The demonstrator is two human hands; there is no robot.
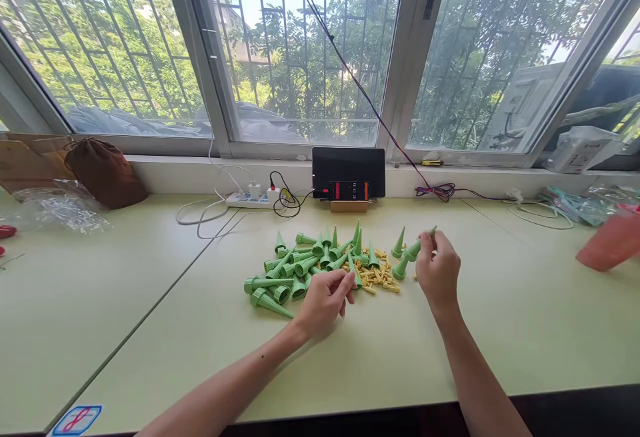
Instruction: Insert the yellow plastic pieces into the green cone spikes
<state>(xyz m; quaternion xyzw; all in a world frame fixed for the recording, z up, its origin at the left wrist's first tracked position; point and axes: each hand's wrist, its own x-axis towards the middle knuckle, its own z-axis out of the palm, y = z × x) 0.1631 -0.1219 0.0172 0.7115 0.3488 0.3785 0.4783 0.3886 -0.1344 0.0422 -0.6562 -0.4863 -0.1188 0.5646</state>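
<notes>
Item in hand: one green cone (419,248), held above the surface (350,350) just right of the main pile, tip pointing up and to the right. The right hand (439,270) has its grip closed on this cone, fingers pinching it near the wide end. Two more single cones (399,256) stand upright directly left of that hand.

The pile of cones (300,265) lies at the centre of the surface, some upright, most on their sides. A scatter of small yellow pieces (379,277) sits against the pile's right edge, between the two hands.

The left hand (324,298) rests at the near edge of the pile, fingers curled, fingertips at a cone lying there. Whether this grip actually holds it cannot be told. Both forearms reach in from the near edge, bare, the right one raised higher than the left.

The surface is pale green, with a seam running diagonally on the left. At the back, against the sill: a phone (349,190) on a stand before a black screen (349,170), a power strip (253,198) with cables, and a brown pouch (106,172) at far left. A blurred orange object (610,242) lies at far right. Barred windows (300,44) behind show trees in daylight.
</notes>
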